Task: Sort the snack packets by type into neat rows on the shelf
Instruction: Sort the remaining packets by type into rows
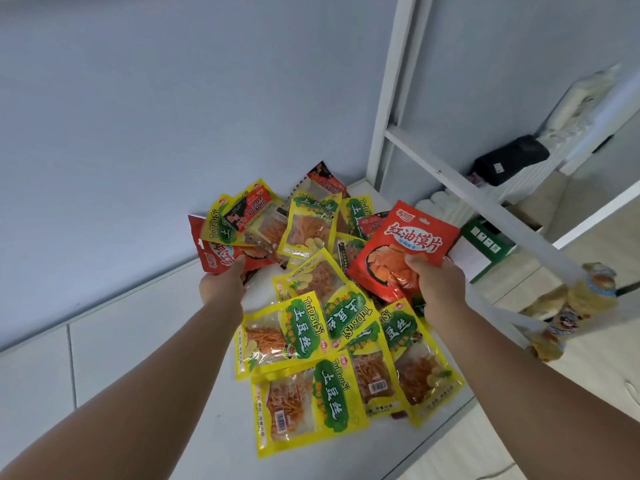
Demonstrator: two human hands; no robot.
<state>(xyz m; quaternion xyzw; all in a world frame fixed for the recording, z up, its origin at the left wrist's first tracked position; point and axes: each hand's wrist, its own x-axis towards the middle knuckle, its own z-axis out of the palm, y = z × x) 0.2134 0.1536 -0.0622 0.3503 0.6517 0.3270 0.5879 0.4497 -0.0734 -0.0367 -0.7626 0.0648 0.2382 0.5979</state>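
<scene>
Now the right hand (438,284) is gripping a red packet (408,242) by its lower edge, holding it tilted over the yellow packets (332,393). The left hand (224,280) is grasping a second red packet (216,259) at their left side. The yellow ones are lying jumbled and overlapping on the shelf (207,427), dark packets (251,209) mixed in farther back

The yellow packets (301,336) have green patches and orange strips showing through clear windows. The red packet (405,244) at 2 o'clock shows orange chips. A second red packet (221,259) is at 10 o'clock. The small packets (249,209) at 11 o'clock are red and black. The shelf (138,341) is white and the wall (173,98) is pale blue.
</scene>
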